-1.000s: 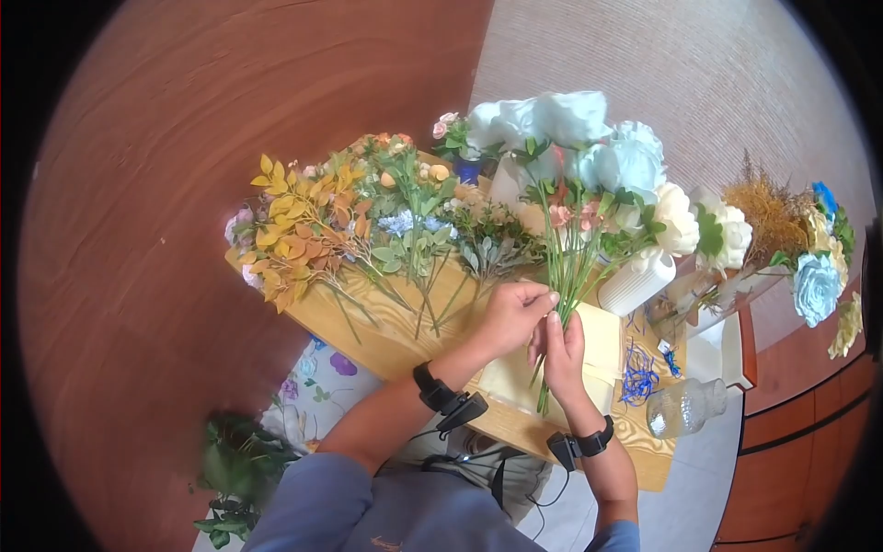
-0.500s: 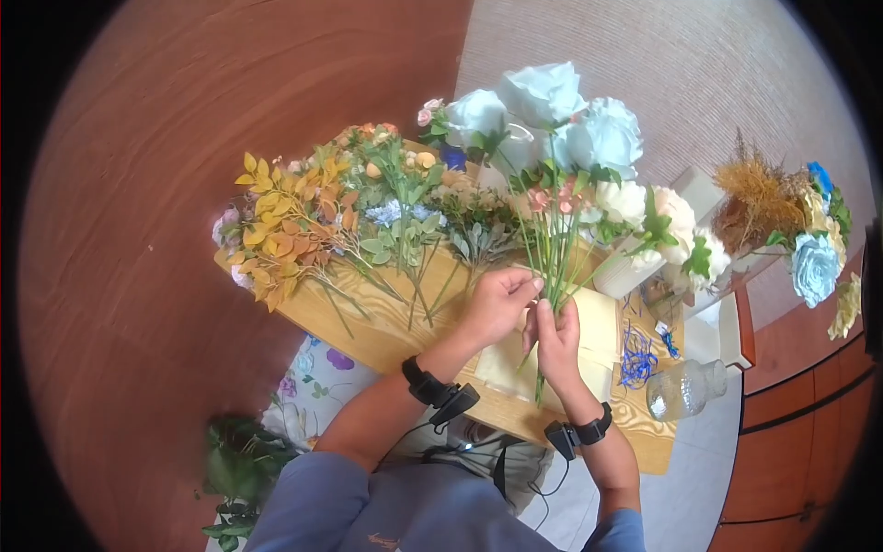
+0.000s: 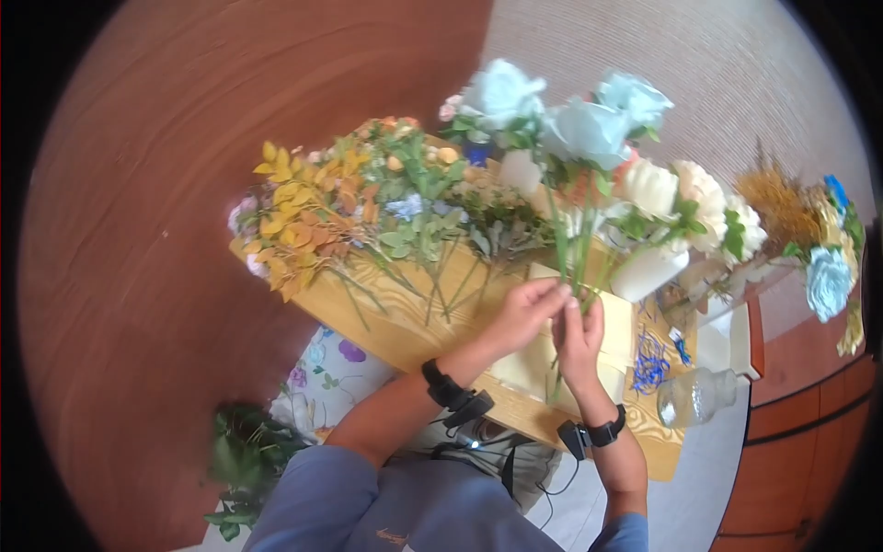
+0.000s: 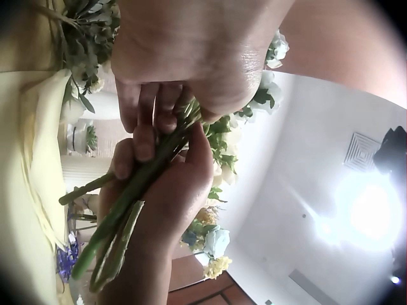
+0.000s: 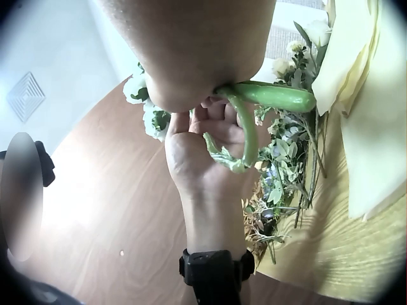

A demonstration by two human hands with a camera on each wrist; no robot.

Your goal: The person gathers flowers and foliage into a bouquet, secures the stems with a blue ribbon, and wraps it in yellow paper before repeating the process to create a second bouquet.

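Both hands meet over the near middle of the wooden counter (image 3: 395, 331), working one bunch of artificial flowers (image 3: 575, 138). Right hand (image 3: 579, 345) is wrapped round the green stems (image 3: 572, 267) low down, fingers curled tight; left hand (image 3: 524, 313) pinches the same stems just above it, thumb and fingertips closed on them. Left wrist view shows several thin stems (image 4: 124, 213) bundled in the right palm, ends sticking out below the fist.

Handling: bunch looks light but top-heavy, pale blue blooms sit well above the grip and lean away from the person. Stems look stiff, wire-cored plastic probably, smooth, so they could slide past each other or twist if the grip is slack. One stem end curls in a hook in the right wrist view (image 5: 245, 136), so they bend and keep the bend. Best hold is where the hands are now, round the bare stems below the leaves, not on the fabric heads, which would crush or pull off.

Nearby: loose foliage sprays (image 3: 313, 221) lie across the counter to the left, a white vase (image 3: 648, 271) just right of the bunch, a glass bottle (image 3: 694, 397) by the near right corner.
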